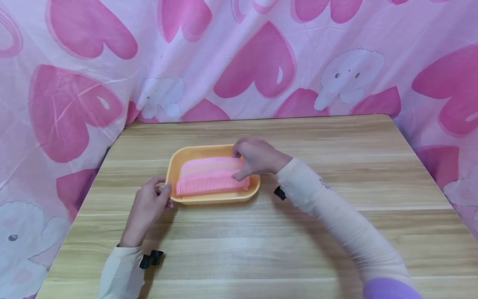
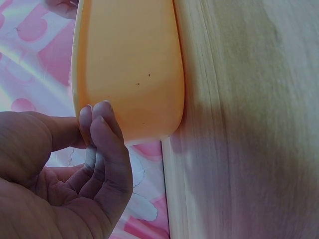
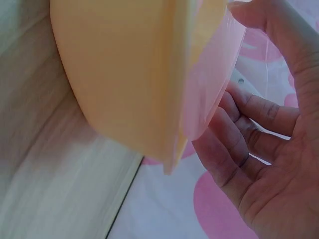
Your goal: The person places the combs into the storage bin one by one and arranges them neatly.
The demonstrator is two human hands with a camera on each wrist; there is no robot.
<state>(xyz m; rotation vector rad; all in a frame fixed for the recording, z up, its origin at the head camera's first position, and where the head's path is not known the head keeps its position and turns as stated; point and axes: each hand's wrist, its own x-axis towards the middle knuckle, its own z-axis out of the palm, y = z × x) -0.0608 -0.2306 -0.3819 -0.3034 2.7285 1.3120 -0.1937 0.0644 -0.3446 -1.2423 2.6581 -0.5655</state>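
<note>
A shallow orange-yellow plastic tray (image 1: 213, 200) stands on the table. In it lies a pink comb (image 1: 213, 185), its teeth toward the near side. A second pink toothed piece (image 1: 201, 164) shows just behind; I cannot tell whether it is a separate comb. My left hand (image 1: 151, 203) pinches the tray's left rim between thumb and fingers, as the left wrist view also shows. My right hand (image 1: 259, 156) reaches over the tray's right end, thumb at the near side and fingers at the far side of the pink comb (image 3: 212, 94), gripping its right end.
The wood-grain table (image 1: 298, 245) spreads out around the tray. A pink cloth (image 1: 239, 62) with hearts and white animal figures hangs behind the table and at both sides. Small black camera mounts (image 1: 151, 259) sit at the wrists.
</note>
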